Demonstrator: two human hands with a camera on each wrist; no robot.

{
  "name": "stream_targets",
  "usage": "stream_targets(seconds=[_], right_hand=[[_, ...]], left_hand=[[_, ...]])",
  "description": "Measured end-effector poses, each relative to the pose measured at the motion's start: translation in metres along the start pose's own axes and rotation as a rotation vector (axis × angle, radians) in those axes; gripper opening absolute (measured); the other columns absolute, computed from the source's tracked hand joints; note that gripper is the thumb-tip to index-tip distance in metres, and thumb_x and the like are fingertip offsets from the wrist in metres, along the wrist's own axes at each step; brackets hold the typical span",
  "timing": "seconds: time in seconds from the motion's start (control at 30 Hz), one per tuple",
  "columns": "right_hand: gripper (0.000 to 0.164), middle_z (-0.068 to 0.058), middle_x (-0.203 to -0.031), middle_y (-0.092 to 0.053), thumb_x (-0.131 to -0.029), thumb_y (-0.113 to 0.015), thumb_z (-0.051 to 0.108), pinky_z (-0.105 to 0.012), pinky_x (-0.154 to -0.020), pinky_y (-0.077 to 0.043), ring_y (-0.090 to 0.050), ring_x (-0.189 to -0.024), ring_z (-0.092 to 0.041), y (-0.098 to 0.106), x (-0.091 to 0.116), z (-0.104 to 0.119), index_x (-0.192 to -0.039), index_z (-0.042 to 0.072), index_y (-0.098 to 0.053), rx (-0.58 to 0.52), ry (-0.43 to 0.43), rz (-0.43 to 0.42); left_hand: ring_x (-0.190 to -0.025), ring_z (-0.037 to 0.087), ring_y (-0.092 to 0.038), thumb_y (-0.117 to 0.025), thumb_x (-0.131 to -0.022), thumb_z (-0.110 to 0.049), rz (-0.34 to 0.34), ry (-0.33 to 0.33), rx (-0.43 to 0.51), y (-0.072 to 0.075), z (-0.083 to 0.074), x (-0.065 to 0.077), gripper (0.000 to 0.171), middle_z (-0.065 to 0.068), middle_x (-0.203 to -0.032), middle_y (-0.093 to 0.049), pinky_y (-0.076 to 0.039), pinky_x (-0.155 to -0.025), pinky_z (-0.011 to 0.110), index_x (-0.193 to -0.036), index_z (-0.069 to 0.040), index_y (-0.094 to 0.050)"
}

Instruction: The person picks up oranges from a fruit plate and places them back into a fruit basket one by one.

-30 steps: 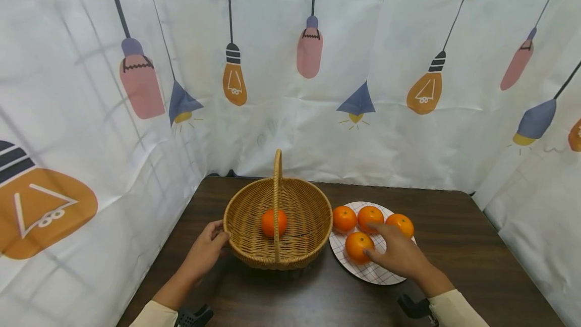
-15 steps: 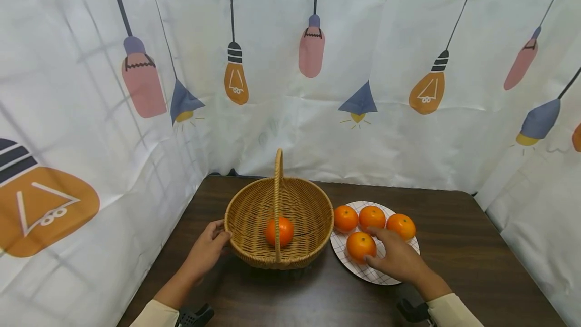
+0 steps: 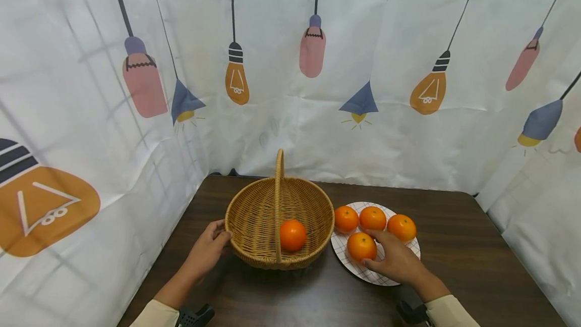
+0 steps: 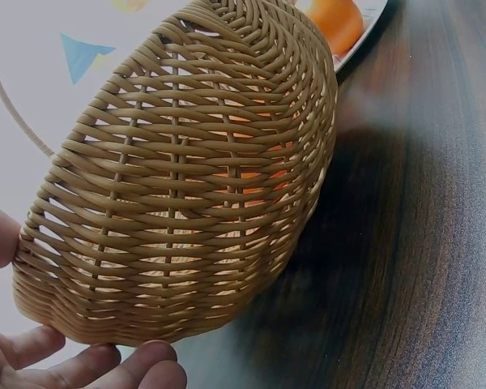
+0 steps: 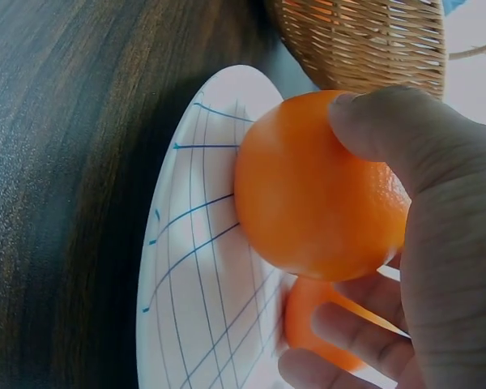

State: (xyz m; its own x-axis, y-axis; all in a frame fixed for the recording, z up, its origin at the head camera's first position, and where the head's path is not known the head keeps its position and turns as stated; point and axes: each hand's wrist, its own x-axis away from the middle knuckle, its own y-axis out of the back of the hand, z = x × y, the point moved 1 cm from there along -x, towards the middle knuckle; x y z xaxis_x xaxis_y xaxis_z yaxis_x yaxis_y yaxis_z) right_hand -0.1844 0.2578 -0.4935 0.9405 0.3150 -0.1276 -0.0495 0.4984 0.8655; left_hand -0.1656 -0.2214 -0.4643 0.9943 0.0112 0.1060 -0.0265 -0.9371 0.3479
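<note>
My left hand grips the left rim of a round wicker basket with a tall arched handle. In the left wrist view, the thumb lies on one side of the rim and the fingertips on the other. One orange sits inside the basket, right of the handle. On the right, my right hand holds the front orange on a white plate with a checked line pattern. The right wrist view shows the thumb on this orange and the other fingers partly hidden behind it.
Along the plate's back lie an orange beside the basket, another orange in the middle, and a third orange at the right. Everything stands on a dark wooden table. A white curtain with printed lamps encloses the table's back and sides.
Inside the basket the orange has rolled from behind the handle to its right. My right hand has closed in around the front orange. The left hand stays on the rim.
</note>
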Motion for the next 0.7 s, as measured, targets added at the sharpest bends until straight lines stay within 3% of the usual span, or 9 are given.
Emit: stream_targets(seconds=[0.33,0.53,0.7], right_hand=[[0.082,-0.006,-0.133,-0.063,-0.076,-0.088,0.052,-0.058,-0.1,-0.049,-0.06,-0.119,-0.029,-0.002,0.0,-0.001,-0.141,0.01,-0.06,0.012,0.003,-0.015],[0.081,-0.003,-0.126,-0.065,-0.076,-0.088,0.051,-0.056,-0.093,-0.053,-0.063,-0.111,-0.025,0.0,0.001,0.0,-0.14,0.012,-0.06,0.021,-0.006,-0.031],[0.08,-0.002,-0.118,-0.066,-0.076,-0.087,0.053,-0.048,-0.082,-0.056,-0.063,-0.098,-0.019,0.008,0.0,0.002,-0.139,0.011,-0.06,0.023,-0.017,-0.04]], left_hand=[[-0.124,0.037,-0.056,-0.051,-0.108,-0.027,0.004,-0.008,-0.006,0.0,0.0,0.0,0.06,0.03,-0.147,-0.047,-0.056,-0.088,0.05,-0.155,0.004,-0.029],[-0.125,0.037,-0.056,-0.051,-0.108,-0.027,0.001,-0.006,-0.009,-0.001,-0.001,0.0,0.059,0.03,-0.147,-0.046,-0.056,-0.089,0.05,-0.154,0.004,-0.03],[-0.126,0.039,-0.055,-0.05,-0.108,-0.028,0.004,0.002,-0.007,0.0,-0.001,0.001,0.061,0.03,-0.149,-0.044,-0.056,-0.089,0.05,-0.155,0.004,-0.028]])
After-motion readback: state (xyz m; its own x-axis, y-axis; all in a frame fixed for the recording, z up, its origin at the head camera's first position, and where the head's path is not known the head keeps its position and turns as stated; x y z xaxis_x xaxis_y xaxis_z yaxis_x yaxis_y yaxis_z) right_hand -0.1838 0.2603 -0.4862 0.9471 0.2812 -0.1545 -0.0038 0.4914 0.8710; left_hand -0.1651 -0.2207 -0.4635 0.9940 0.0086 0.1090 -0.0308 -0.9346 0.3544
